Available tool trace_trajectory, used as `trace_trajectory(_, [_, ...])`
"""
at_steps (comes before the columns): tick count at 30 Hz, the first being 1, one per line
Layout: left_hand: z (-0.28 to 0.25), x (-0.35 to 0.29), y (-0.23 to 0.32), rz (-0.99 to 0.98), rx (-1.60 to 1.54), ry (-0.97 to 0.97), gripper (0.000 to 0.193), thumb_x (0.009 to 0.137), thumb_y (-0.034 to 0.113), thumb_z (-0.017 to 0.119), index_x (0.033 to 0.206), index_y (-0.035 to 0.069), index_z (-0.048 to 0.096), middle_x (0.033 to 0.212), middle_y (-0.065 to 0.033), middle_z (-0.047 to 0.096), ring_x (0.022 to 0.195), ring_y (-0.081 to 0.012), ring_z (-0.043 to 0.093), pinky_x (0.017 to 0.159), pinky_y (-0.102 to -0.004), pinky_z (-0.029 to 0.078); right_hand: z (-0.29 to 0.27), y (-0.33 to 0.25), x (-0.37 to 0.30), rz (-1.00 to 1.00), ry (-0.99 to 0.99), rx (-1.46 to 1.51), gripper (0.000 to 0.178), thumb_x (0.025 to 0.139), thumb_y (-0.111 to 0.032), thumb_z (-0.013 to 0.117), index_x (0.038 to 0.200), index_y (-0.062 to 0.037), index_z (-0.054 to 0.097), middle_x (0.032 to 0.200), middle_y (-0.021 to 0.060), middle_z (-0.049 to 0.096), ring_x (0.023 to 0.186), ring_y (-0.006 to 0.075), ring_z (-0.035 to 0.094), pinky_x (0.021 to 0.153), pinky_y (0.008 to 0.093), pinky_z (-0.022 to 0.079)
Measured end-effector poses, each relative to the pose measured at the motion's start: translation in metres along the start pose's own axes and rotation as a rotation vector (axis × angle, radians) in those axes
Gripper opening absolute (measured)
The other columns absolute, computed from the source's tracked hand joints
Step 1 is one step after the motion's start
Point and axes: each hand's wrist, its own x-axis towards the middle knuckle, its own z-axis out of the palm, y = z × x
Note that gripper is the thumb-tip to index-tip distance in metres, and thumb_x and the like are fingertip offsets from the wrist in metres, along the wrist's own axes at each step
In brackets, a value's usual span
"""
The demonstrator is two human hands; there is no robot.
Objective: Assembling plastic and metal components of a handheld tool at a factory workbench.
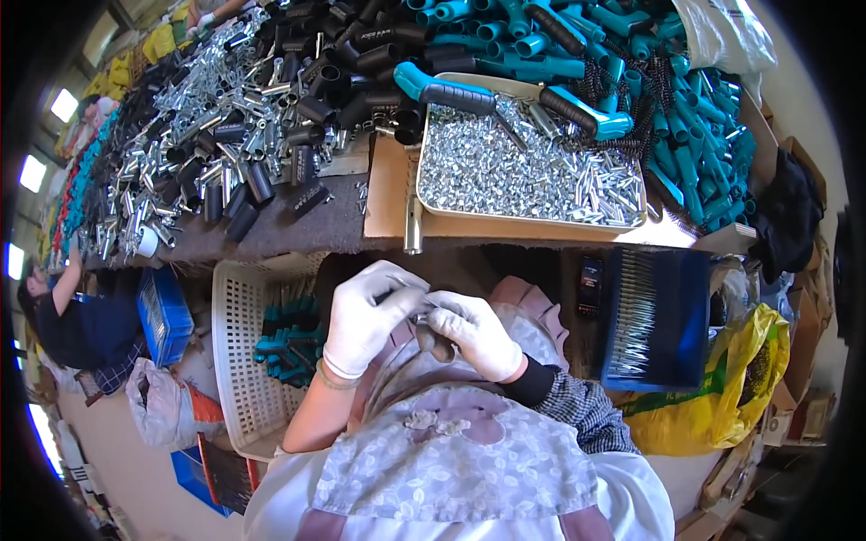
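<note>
My left hand (372, 314), in a white glove, is closed above my lap with thumb and fingertips pinched together. Just right of it, my right hand (475, 335), also gloved, has its fingertips curled in against the left ones. A small greyish bit shows between the two hands, too small and covered to name. Beyond them, a silver metal tube (413, 225) stands out past the bench edge. The cream tray (532, 219) behind it is full of small shiny metal pieces. Two teal-and-black handles (457, 96) (577, 110) rest across its far rim.
On the bench lie heaps of silver metal tubes (257, 135), black sleeves (302, 167) and teal handles (699, 149). A white basket (236, 347) holding teal handles stands at left. To the right are a blue bin (678, 325) with metal rods and a yellow bag (695, 415). Another person (86, 325) works far left.
</note>
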Motion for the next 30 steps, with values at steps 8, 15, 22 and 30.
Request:
trace_trajectory(8, [-0.006,-0.013,-0.002,-0.117,-0.111,0.263,0.009,0.091,0.006,0.067,0.093,-0.001,0.073,0.074,0.0024,0.063,0.059,-0.0018,0.048,0.052,-0.0200,0.036,0.001,0.021,-0.004,0.008,-0.039,0.583,0.050,0.103,-0.032,0.059,0.138,0.0027,0.051,0.094,0.0063,0.061,0.078,0.0136,0.054,0.070,0.0270,0.045])
trace_trajectory(15, [-0.006,-0.015,-0.001,-0.131,-0.114,0.269,0.010,0.092,0.006,0.066,0.094,-0.001,0.073,0.075,0.0024,0.063,0.059,-0.0018,0.048,0.053,-0.0198,0.037,-0.001,0.031,-0.003,-0.019,-0.098,0.624,0.052,0.104,-0.035,0.057,0.140,0.0023,0.050,0.094,0.0063,0.062,0.080,0.0142,0.057,0.072,0.0273,0.048])
trace_trajectory(22, [-0.005,-0.014,0.002,-0.129,-0.130,0.243,0.016,0.093,0.010,0.060,0.096,-0.003,0.069,0.068,0.0022,0.054,0.058,-0.0035,0.043,0.052,-0.0212,0.033,0.000,0.025,-0.006,-0.009,-0.085,0.633,0.051,0.106,-0.036,0.053,0.141,0.0013,0.051,0.092,0.0069,0.063,0.075,0.0151,0.060,0.066,0.0284,0.051])
trace_trajectory(30, [-0.007,-0.014,-0.001,-0.150,-0.160,0.184,0.014,0.094,0.007,0.061,0.098,-0.002,0.071,0.075,0.0019,0.061,0.061,-0.0023,0.049,0.055,-0.0197,0.039,0.009,0.014,-0.007,0.051,0.026,0.540,0.056,0.107,-0.044,0.049,0.138,0.0031,0.049,0.074,0.0099,0.059,0.058,0.0161,0.053,0.060,0.0271,0.042])
